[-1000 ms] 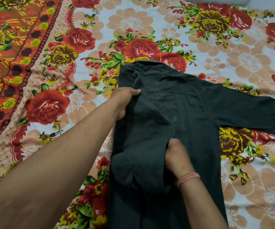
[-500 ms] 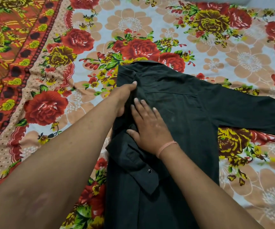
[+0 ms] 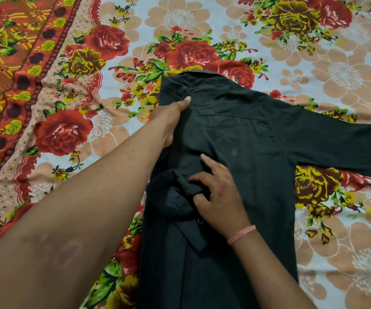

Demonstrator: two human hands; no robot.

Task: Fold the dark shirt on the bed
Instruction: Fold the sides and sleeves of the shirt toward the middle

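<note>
The dark shirt (image 3: 247, 139) lies back-up on the bed, collar at the far end, its right sleeve (image 3: 345, 150) stretched out to the right. The left sleeve (image 3: 175, 197) is folded over the back and bunched, with a cuff and button showing. My left hand (image 3: 171, 121) grips the shirt's left shoulder edge near the collar, thumb on top. My right hand (image 3: 218, 192) rests on the middle of the back, its fingers pinching the bunched left sleeve.
A floral bedsheet (image 3: 224, 25) with red roses on pale blue covers the bed around the shirt. An orange and red patterned border (image 3: 8, 70) runs along the left side.
My right hand slid up from the shirt's lower back to lie flat near the left hand, then drew back down and closed on the folded sleeve. The left hand stayed at the shoulder.
</note>
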